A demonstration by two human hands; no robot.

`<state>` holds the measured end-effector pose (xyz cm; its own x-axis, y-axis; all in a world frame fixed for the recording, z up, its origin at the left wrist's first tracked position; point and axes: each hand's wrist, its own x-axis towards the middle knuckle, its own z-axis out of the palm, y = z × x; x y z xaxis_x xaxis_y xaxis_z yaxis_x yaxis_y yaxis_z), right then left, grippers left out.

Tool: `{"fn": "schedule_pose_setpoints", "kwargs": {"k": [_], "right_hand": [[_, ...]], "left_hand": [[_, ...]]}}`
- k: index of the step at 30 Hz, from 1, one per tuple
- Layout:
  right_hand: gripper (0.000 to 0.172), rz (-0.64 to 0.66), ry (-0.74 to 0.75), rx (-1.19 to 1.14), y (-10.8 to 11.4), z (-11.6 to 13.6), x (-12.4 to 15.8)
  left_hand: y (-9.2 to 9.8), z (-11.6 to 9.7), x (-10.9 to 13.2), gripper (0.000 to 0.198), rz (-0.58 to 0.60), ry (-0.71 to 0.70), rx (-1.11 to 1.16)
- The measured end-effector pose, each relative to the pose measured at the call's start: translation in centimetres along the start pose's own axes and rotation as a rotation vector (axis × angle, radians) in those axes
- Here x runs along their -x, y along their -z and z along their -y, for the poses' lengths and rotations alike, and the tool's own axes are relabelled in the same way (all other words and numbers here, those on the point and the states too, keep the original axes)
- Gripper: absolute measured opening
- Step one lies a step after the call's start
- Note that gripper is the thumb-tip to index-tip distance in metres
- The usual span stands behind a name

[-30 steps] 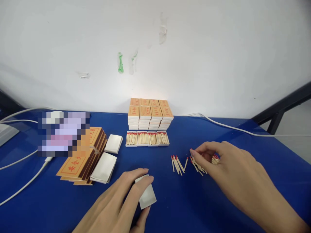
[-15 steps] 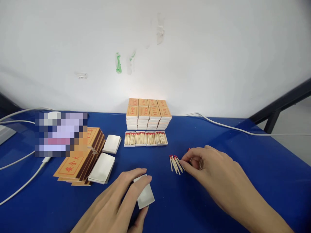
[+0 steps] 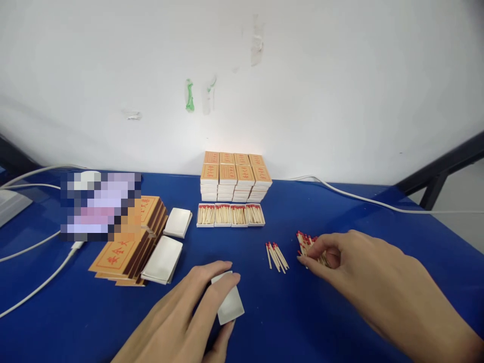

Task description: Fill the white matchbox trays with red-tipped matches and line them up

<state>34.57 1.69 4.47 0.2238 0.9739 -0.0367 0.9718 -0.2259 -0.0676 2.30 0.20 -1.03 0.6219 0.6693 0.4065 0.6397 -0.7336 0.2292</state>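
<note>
My left hand [image 3: 192,315] rests on the blue table [image 3: 264,322] and grips an empty white matchbox tray [image 3: 230,305] between thumb and fingers. My right hand [image 3: 359,264] is curled over a loose pile of red-tipped matches [image 3: 307,244], thumb and forefinger pinched on some of them. A small separate bunch of matches [image 3: 277,255] lies just left of that pile, untouched.
Four open trays filled with matches [image 3: 230,215] sit in a row before a stack of closed orange matchboxes [image 3: 235,176]. Flat orange sleeves [image 3: 130,247] and white trays [image 3: 162,259] are piled at left. White cables [image 3: 36,290] cross the left side; another cable [image 3: 359,199] runs at the back right.
My right hand reached left to the small bunch of matches, then drew back right onto the loose pile. My left hand kept hold of the tray.
</note>
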Motion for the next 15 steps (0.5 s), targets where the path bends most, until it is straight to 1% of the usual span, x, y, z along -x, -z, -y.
{"fn": "schedule_pose_setpoints", "kwargs": {"k": [4, 11, 15], "right_hand": [[0.017, 0.010, 0.006, 0.017, -0.1, 0.4, 0.2], [0.018, 0.012, 0.055, -0.062, -0.3, 1.1, 0.3], [0.022, 0.067, 0.040, -0.126, 0.0, 2.4, 0.1]], "left_hand": [[0.1, 0.1, -0.1, 0.050, -0.007, -0.009, -0.014], [-0.1, 0.3, -0.3, 0.050, -0.003, -0.011, -0.013], [-0.2, 0.3, -0.3, 0.051, -0.002, -0.014, -0.007]]}}
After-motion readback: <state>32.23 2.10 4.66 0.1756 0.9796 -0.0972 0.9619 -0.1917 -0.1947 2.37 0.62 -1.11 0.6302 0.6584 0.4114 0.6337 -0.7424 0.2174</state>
